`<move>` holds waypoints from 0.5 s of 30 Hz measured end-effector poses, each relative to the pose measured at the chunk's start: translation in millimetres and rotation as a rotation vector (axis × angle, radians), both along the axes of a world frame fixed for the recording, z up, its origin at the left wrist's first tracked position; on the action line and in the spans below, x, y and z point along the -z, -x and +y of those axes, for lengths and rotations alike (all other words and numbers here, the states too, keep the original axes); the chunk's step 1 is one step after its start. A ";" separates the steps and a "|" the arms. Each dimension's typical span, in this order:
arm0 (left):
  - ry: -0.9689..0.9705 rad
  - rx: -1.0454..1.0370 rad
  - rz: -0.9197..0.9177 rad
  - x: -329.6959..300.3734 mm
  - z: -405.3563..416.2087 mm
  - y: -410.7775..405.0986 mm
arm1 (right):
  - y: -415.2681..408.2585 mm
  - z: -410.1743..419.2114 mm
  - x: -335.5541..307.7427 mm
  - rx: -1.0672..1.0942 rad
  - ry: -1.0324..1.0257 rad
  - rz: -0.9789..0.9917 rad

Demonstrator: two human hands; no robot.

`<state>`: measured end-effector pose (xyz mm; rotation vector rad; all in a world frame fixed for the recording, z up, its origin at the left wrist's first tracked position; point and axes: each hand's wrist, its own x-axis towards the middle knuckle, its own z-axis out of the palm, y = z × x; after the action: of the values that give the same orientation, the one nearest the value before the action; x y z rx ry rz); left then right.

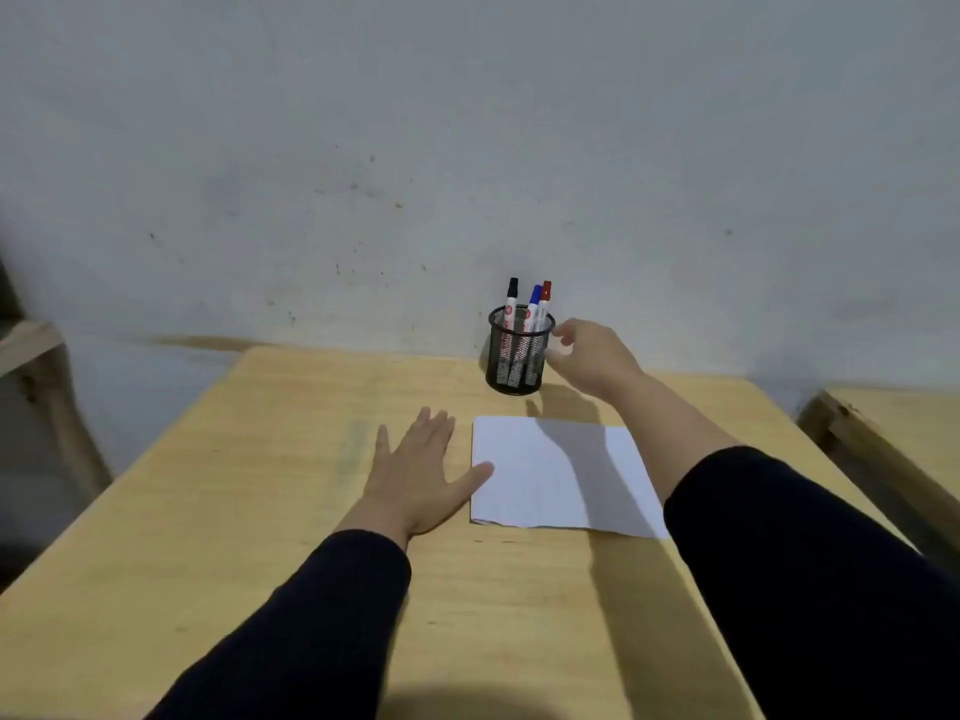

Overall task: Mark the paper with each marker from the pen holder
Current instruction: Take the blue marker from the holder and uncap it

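We're looking down at a pale wooden table (260, 511), and our left hand (415, 475) lies flat on it with the fingers spread, palm down, near the middle of the surface; its thumb tip just touches the left edge of the paper (545, 475). That white sheet lies flat, a little right of centre, with no mark on it that we can make out and the shadow of our right arm across it. Up at the far edge of the table, against the grey wall (467, 122), stands the black mesh pen holder (517, 356), upright. In it we see three capped markers: a black marker (512, 298), a blue marker (533, 304) and a red marker (544, 298). Our right hand (592, 356) hangs just beside the holder's right side, fingers loosely curled and parted, holding nothing.
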<state>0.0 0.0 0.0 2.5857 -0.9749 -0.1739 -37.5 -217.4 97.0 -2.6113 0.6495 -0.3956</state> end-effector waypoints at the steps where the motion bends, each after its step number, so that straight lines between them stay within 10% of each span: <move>1: -0.021 -0.008 -0.031 2.2 -0.8 -2.2 | -11.0 -2.8 -1.2 0.025 0.005 -0.043; 15: -0.069 -0.026 -0.062 4.4 -2.8 -7.2 | -87.4 15.7 -6.7 0.367 0.381 0.117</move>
<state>7.2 -2.8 -4.4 2.6800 -0.9732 -0.1229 49.9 -201.8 103.8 -2.8846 1.2059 -0.5220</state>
